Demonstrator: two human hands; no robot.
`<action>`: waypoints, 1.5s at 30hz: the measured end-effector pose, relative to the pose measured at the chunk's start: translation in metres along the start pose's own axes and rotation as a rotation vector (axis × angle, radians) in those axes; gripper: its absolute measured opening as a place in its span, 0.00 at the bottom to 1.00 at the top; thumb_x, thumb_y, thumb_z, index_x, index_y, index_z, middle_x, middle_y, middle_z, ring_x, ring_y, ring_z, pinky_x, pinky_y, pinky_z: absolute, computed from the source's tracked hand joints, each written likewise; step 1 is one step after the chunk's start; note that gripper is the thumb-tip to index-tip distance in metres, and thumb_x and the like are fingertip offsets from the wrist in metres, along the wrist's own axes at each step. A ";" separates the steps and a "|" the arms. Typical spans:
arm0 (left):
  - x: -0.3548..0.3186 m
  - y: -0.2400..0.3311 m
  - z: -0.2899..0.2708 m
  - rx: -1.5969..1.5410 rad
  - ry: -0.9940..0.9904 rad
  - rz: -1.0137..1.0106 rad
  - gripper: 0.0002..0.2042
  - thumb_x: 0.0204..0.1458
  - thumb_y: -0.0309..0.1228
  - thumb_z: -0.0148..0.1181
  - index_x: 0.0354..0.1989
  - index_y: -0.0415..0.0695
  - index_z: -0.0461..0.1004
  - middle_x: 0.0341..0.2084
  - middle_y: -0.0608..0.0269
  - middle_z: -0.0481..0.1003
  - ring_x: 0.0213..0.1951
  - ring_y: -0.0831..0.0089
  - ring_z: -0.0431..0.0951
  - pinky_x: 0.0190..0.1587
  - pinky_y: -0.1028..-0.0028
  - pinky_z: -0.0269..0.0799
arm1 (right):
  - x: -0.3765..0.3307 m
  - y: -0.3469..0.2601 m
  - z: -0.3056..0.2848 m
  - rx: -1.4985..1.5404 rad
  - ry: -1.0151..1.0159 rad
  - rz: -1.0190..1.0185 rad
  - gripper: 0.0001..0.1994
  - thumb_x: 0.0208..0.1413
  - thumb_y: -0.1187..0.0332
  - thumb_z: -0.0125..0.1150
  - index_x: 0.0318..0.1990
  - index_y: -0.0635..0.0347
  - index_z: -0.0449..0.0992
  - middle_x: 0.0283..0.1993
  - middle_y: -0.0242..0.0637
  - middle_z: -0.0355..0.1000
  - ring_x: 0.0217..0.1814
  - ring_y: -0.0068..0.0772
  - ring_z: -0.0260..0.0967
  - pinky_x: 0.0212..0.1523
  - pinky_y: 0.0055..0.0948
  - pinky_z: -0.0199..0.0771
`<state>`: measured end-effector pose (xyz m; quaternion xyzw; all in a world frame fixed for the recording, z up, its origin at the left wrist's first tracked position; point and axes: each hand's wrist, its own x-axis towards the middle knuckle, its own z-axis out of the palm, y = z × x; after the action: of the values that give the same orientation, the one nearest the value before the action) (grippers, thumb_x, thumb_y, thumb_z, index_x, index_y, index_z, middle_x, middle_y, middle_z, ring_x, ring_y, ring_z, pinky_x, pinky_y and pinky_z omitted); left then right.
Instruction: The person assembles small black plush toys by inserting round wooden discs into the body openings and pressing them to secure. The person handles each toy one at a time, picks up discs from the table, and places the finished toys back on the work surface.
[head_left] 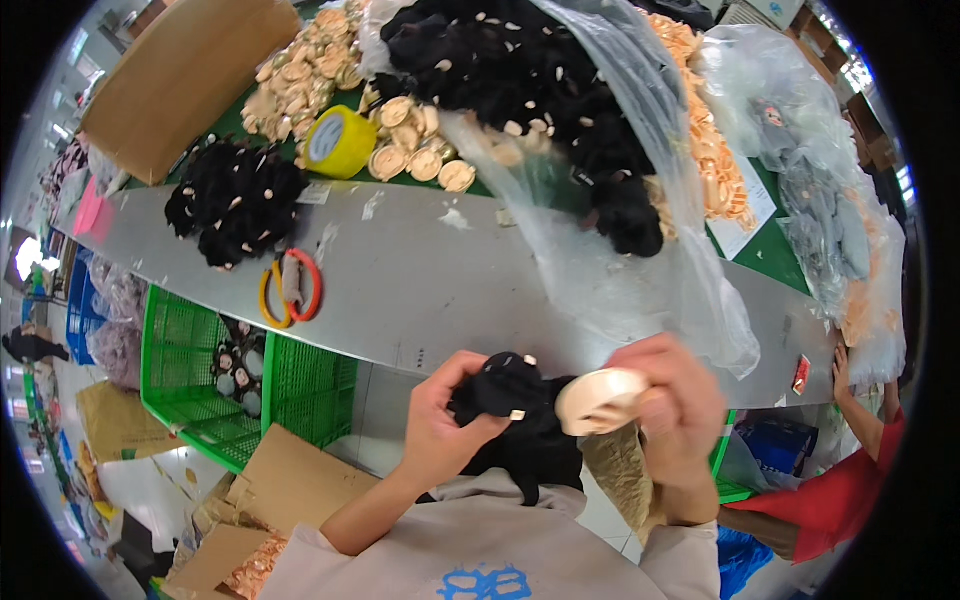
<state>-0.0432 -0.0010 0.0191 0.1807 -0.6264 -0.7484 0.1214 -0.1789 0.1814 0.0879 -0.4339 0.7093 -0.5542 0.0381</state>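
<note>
Close in front of me, my left hand [438,418] grips a small black plush toy piece [508,382] with little cream bits on it. More black fabric hangs below it, over my lap. My right hand [682,412], slightly blurred, pinches a cream plastic doll face shell [600,402] by its right side. The shell is just right of the plush, and its molded openings face me. Whether the two pieces touch, I cannot tell.
The grey metal table carries scissors [292,290], a yellow tape roll [341,142], black plush pieces [235,200], cream face shells [300,80] and a clear plastic bag [610,290]. Green crates [205,385] stand below left. At right, a co-worker's red sleeve [840,500] reaches in.
</note>
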 end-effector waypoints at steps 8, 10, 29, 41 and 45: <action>-0.014 0.000 -0.010 0.041 0.015 0.002 0.15 0.46 0.22 0.67 0.43 0.39 0.74 0.34 0.69 0.76 0.38 0.83 0.72 0.43 0.79 0.70 | -0.004 -0.004 0.061 0.295 -0.022 0.225 0.15 0.68 0.63 0.50 0.35 0.66 0.74 0.42 0.45 0.72 0.38 0.33 0.67 0.39 0.27 0.68; -0.015 -0.003 -0.014 0.032 0.019 -0.013 0.15 0.46 0.23 0.68 0.43 0.39 0.74 0.34 0.69 0.76 0.38 0.83 0.72 0.43 0.80 0.70 | -0.004 -0.003 0.062 0.254 -0.106 0.232 0.14 0.67 0.64 0.51 0.36 0.66 0.74 0.43 0.45 0.72 0.40 0.34 0.67 0.42 0.29 0.68; -0.017 0.004 -0.018 0.445 0.064 0.290 0.20 0.39 0.26 0.75 0.42 0.40 0.76 0.40 0.58 0.76 0.39 0.63 0.78 0.41 0.70 0.75 | -0.002 0.011 0.094 -0.059 -0.010 0.108 0.08 0.59 0.65 0.62 0.35 0.61 0.76 0.28 0.38 0.71 0.24 0.38 0.67 0.27 0.30 0.66; -0.032 -0.014 -0.017 0.218 0.237 0.213 0.27 0.42 0.22 0.74 0.51 0.40 0.66 0.39 0.61 0.75 0.36 0.77 0.76 0.36 0.79 0.75 | 0.009 0.027 0.131 0.350 0.122 0.106 0.21 0.66 0.69 0.46 0.17 0.63 0.65 0.15 0.33 0.55 0.15 0.28 0.49 0.18 0.30 0.48; -0.018 -0.026 -0.020 0.287 0.310 0.252 0.26 0.40 0.19 0.69 0.50 0.40 0.66 0.35 0.62 0.75 0.33 0.78 0.75 0.34 0.79 0.72 | 0.005 0.031 0.136 0.435 0.140 0.210 0.22 0.69 0.66 0.46 0.19 0.65 0.65 0.17 0.31 0.60 0.18 0.22 0.53 0.19 0.29 0.51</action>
<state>-0.0179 -0.0067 -0.0068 0.2292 -0.7180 -0.5938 0.2817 -0.1268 0.0762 0.0127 -0.2998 0.6155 -0.7156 0.1387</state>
